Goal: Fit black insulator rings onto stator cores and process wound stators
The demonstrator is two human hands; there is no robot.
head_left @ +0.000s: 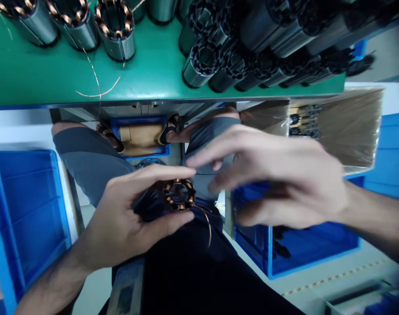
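Between the thumb and fingers of my left hand (137,210) is a motor stator (180,195), its ring of copper windings facing up at me. A loose copper wire (208,225) trails from its right side. My right hand (278,175), smeared a little by motion, hovers just right of the stator with its fingers apart and nothing visible in them. Its index fingertip comes near the left fingertips; whether they touch I cannot tell. Wound stators (119,46) with copper ends stand on the green bench (153,74) at the upper left.
Stators without visible copper (202,63) crowd the bench's right side, some stacked. Loose wire (99,94) hangs over the bench edge. Blue crates stand left (32,218) and right (314,262). A plastic-lined carton (350,131) holds parts. Below the bench, feet flank a blue tray (140,153).
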